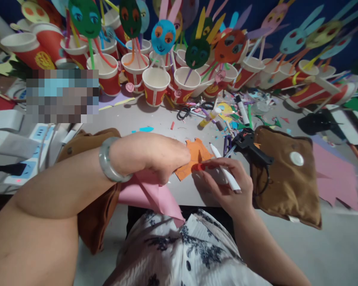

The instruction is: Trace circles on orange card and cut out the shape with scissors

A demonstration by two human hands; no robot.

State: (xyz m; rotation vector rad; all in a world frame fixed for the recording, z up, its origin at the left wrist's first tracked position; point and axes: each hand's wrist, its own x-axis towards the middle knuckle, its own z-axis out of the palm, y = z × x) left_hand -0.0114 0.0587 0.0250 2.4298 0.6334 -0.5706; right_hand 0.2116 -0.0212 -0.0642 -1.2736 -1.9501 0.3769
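Observation:
My left hand [155,155], with a pale bangle at the wrist, presses down on an orange paper cutout [193,157] lying on the grey table [155,119]. My right hand [226,180] holds a white pen [225,169] and a small red piece [198,167] at the cutout's lower edge. A pink paper sheet [152,194] lies under my left wrist and hangs over the table's near edge.
A black glue gun [250,149] rests on a brown pouch [286,178] to the right. Scissors [185,112], a glue stick [210,117] and paper scraps lie behind the cutout. Several red paper cups [156,85] with paper faces on sticks fill the back. A power strip [32,157] lies left.

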